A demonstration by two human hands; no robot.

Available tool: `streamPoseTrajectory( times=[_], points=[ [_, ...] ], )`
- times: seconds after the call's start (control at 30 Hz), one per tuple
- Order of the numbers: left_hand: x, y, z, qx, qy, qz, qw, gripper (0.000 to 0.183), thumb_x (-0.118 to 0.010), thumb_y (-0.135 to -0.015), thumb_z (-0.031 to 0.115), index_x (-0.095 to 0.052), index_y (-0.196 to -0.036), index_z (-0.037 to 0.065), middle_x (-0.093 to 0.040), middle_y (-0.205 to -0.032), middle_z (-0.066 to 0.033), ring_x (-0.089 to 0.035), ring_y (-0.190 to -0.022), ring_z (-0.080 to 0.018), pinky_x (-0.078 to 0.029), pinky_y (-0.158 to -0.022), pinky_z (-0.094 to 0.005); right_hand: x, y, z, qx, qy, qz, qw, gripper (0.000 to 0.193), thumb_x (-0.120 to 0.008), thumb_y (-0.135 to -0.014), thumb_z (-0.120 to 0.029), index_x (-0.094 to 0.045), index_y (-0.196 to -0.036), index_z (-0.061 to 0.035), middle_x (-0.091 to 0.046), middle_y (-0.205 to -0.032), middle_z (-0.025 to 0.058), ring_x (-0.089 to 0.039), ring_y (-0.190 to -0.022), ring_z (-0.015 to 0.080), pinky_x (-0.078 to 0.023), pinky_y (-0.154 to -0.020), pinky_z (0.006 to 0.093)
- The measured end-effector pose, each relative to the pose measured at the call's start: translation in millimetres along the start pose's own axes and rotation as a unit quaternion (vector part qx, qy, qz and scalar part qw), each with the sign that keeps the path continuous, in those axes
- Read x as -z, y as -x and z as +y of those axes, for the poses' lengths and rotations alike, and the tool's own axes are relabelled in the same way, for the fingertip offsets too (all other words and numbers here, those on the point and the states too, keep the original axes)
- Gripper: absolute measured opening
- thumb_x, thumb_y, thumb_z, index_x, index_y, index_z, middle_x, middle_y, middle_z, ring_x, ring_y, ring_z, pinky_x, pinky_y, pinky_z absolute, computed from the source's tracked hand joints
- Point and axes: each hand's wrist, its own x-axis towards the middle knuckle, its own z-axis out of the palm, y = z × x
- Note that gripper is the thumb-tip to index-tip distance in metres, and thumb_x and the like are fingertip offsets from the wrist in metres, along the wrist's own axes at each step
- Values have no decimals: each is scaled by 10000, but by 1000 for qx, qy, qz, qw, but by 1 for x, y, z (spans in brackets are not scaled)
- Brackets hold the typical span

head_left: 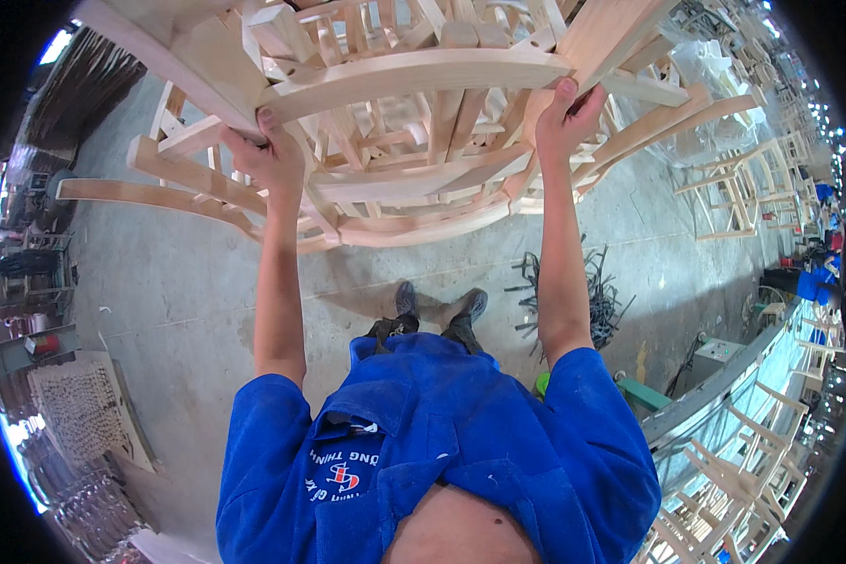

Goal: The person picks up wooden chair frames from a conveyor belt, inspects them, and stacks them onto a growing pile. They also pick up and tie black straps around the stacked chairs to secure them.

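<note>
Both my arms reach forward to a pale, unpainted wooden chair frame (423,80) at the top of the view. My left hand (271,158) is wrapped round the frame where its curved rail meets the left post, thumb on top. My right hand (566,117) grips the matching corner on the right, thumb pressed on the wood. Behind and beneath lie more stacked chair frames (423,226), their curved legs sticking out to both sides. The fingers of both hands are partly hidden under the wood.
Dark straps (606,296) lie tangled on the concrete floor (188,282) to my right. A green-topped workbench (667,442) with a grey box (714,355) stands at the right, wooden chairs (743,479) beyond it. Clear plastic wrap (700,103) hangs by the stack. Stacked wooden parts (80,404) fill the left.
</note>
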Motion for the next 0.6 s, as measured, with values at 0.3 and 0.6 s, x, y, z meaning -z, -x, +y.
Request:
streamPoseTrajectory(
  times=[0.3,0.6],
  points=[
    [-1,-115,58,-17,162,-63,985,220,-606,-857,87,-552,-1004,-67,-644,-839,-123,-642,-710,-181,-508,-654,-286,9,-108,-58,6,-133,-91,987,435,-683,-806,-229,-516,-1105,38,-612,-842,82,-603,-751,129,-482,-691,253],
    [39,-118,115,121,234,-137,955,209,-640,-788,77,-597,-953,-44,-633,-763,-112,-628,-608,-188,-497,-528,-291,35,-127,-108,-136,-268,-169,939,444,-570,-660,-193,-528,-993,98,-596,-722,180,-622,-600,259,-540,-575,370]
  ],
)
